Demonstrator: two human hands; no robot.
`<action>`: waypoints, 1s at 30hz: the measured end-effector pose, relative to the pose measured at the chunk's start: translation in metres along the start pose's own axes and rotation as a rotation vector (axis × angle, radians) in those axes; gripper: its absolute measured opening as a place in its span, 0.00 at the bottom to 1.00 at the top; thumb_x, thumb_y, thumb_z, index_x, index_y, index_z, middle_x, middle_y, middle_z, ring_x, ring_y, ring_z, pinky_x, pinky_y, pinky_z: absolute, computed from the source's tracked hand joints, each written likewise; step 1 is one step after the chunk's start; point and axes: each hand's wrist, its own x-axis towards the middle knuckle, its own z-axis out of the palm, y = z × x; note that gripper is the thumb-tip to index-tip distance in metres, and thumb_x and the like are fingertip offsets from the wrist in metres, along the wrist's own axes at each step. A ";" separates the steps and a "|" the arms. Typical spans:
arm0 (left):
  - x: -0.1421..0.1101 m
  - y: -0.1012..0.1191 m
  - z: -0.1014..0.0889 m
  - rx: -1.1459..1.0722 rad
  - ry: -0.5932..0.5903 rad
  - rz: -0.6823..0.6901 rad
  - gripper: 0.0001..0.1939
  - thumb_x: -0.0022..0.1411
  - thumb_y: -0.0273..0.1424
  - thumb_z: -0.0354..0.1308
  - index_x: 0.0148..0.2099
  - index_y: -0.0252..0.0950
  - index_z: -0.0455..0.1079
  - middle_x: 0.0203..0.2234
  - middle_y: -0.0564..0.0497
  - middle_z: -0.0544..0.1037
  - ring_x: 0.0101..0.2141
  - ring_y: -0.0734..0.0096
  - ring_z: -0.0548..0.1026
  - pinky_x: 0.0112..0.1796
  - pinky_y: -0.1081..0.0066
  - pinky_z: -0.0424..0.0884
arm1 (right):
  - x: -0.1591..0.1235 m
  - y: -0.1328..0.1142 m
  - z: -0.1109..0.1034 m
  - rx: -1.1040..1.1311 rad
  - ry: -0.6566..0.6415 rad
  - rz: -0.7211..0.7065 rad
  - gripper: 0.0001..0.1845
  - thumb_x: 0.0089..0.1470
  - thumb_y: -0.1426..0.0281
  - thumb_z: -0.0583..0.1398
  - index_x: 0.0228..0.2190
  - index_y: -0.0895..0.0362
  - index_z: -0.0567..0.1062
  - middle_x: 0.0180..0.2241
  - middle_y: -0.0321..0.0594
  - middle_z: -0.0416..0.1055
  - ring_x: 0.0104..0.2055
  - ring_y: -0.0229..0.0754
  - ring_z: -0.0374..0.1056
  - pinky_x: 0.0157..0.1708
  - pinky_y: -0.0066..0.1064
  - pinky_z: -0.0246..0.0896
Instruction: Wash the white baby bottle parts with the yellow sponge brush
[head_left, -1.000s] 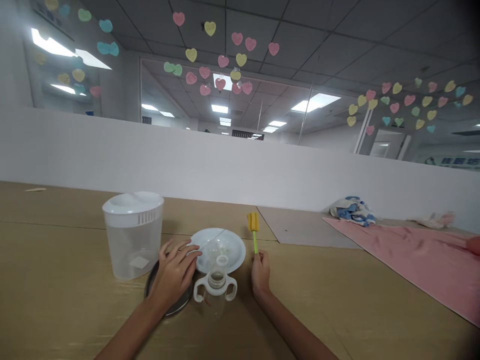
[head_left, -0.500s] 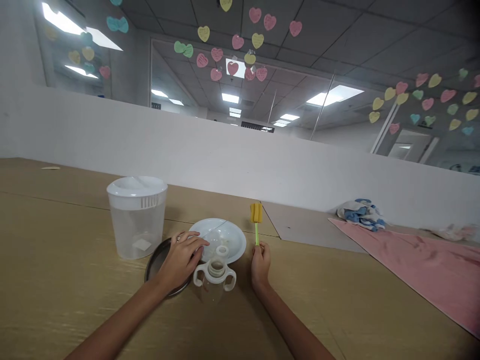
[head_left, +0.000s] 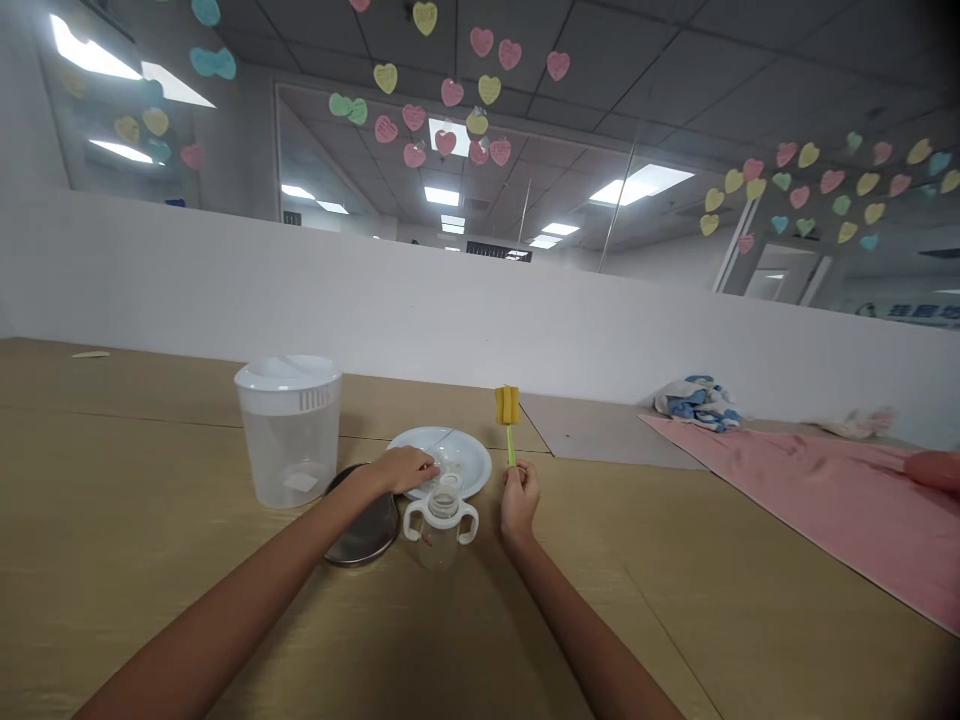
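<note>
Upright in my right hand (head_left: 520,500) is a bottle brush (head_left: 507,406) with a yellow sponge head and a green handle. My left hand (head_left: 405,468) reaches over the left side of the white plate (head_left: 478,462), its fingers bent together among small clear and white pieces; what they hold, if anything, is hidden. Just in front of the plate stands a clear baby bottle (head_left: 439,545), open at the top, with a white two-handled ring (head_left: 441,516) around its neck. A dark round metal tray (head_left: 367,535) lies partly beneath my left forearm.
A translucent bucket (head_left: 289,440) with a white lid stands at the left. On the right lie a pink cloth (head_left: 810,490) and a crumpled blue-and-white cloth (head_left: 697,403). A low white wall (head_left: 465,320) closes off the back of the brown table (head_left: 585,610).
My left hand has moved right and forward from above the metal tray to the plate, its fingers now bent in. My right hand still holds the brush upright. The camera view has shifted slightly.
</note>
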 end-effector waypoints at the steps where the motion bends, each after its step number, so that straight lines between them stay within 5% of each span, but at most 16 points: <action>1: 0.001 -0.001 0.001 -0.019 -0.018 -0.009 0.16 0.54 0.42 0.50 0.22 0.37 0.67 0.23 0.49 0.74 0.27 0.67 0.70 0.29 0.73 0.60 | -0.001 -0.001 0.000 0.001 -0.002 -0.005 0.09 0.44 0.66 0.49 0.28 0.57 0.64 0.20 0.30 0.57 0.23 0.35 0.55 0.25 0.24 0.53; 7: 0.008 -0.001 0.002 -0.172 -0.111 -0.098 0.10 0.44 0.37 0.56 0.19 0.36 0.65 0.15 0.53 0.69 0.22 0.70 0.66 0.26 0.73 0.58 | -0.005 -0.005 -0.009 -0.094 -0.019 -0.068 0.12 0.45 0.65 0.49 0.30 0.58 0.66 0.22 0.33 0.63 0.25 0.36 0.57 0.26 0.25 0.52; 13: 0.018 0.005 0.000 -0.422 -0.134 -0.141 0.09 0.41 0.32 0.54 0.26 0.36 0.71 0.19 0.54 0.74 0.25 0.69 0.70 0.27 0.74 0.62 | -0.004 -0.007 -0.019 -0.180 -0.050 -0.152 0.13 0.46 0.64 0.50 0.30 0.58 0.68 0.24 0.36 0.67 0.27 0.39 0.60 0.28 0.26 0.53; 24: 0.015 -0.012 -0.007 -0.930 0.065 -0.167 0.21 0.48 0.39 0.51 0.41 0.33 0.71 0.41 0.44 0.77 0.43 0.64 0.72 0.40 0.69 0.66 | -0.012 -0.013 -0.019 -0.404 -0.273 -0.326 0.13 0.44 0.66 0.49 0.30 0.57 0.69 0.22 0.34 0.67 0.24 0.37 0.59 0.27 0.25 0.51; 30: 0.004 -0.003 -0.014 -1.046 0.226 -0.107 0.18 0.47 0.38 0.59 0.40 0.33 0.72 0.39 0.46 0.77 0.43 0.64 0.71 0.44 0.67 0.62 | -0.011 -0.014 -0.018 -0.571 -0.264 -0.426 0.15 0.47 0.66 0.47 0.30 0.57 0.71 0.17 0.32 0.63 0.21 0.36 0.58 0.25 0.25 0.48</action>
